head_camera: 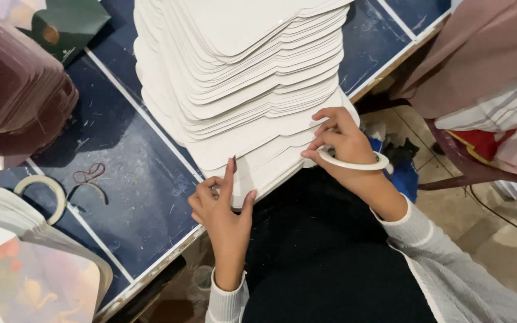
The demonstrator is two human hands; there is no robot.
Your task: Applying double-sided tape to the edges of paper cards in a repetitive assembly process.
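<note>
Head view: a tall stack of white die-cut cards (240,78) fans across the dark blue table (133,179) at twelve o'clock. The left hand (222,209) presses curled fingers onto its lowest sheets; the right hand (339,143), tape roll (354,162) ringing it, pinches the stack's edge. The cards look stiff, light singly and prone to sliding, best gripped at the edges.

A tall, fanned stack of white cards (240,78) with rounded corners stands on the dark blue desk (133,197), leaning over its near edge. A white tape ring (354,162) lies just right of its base.
</note>
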